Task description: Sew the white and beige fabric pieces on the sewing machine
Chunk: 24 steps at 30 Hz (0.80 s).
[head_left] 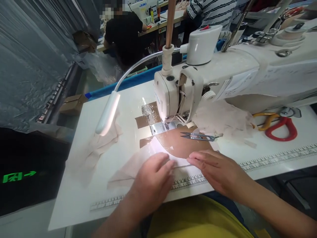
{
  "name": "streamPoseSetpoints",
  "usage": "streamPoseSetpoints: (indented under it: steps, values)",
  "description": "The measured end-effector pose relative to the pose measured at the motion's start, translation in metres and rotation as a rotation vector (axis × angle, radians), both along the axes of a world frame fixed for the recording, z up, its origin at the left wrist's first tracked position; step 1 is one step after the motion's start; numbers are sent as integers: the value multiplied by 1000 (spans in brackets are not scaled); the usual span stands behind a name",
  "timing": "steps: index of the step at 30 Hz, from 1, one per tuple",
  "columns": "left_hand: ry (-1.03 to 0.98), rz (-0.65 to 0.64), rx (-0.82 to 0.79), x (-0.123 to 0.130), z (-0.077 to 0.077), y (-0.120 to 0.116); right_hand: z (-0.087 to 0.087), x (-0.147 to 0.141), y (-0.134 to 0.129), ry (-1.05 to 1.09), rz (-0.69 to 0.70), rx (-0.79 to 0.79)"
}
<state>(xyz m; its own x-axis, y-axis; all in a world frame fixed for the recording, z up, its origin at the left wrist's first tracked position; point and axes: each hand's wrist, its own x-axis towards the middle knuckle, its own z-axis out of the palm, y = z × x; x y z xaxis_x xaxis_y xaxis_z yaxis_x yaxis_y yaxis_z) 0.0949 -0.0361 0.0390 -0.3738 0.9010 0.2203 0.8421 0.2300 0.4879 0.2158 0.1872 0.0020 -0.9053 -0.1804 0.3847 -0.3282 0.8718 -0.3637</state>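
A thin, pale fabric piece point(158, 147) with a curved edge lies in front of the sewing machine needle, against a brown surface point(178, 145). My left hand point(156, 175) is closed at the fabric's near left edge, fingers bent and together. At the right end of the same edge, my right hand point(215, 168) pinches the fabric between thumb and fingers. Thread snips point(198, 136) lie on the brown surface, just beyond my right fingertips. Above, the sewing machine head point(170, 96) stands with its presser foot point(165, 126) close to the fabric's far end.
Pale fabric heaps lie left point(104, 142) and right point(223, 117) on the white table point(81, 185). Red-handled scissors point(282, 129) rest at right. A lamp point(109, 114) hangs over the left side. A printed ruler point(188, 183) runs along the front edge. Two people sit beyond.
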Motion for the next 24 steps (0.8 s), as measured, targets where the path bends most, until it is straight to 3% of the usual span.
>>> streamPoseSetpoints:
  steps: [3,7,13,20,24]
  values:
    - [64,17,-173,15,-19,14,-17,10,1,14,-45,147]
    - [122,55,-297,25,-34,9,-24,26,9,19,-119,204]
    - [170,63,-319,24,-35,5,-20,29,14,32,-192,190]
    - [218,74,-299,25,-37,7,-14,23,9,97,-195,61]
    - [218,71,-298,25,-37,7,-15,17,-1,38,-195,110]
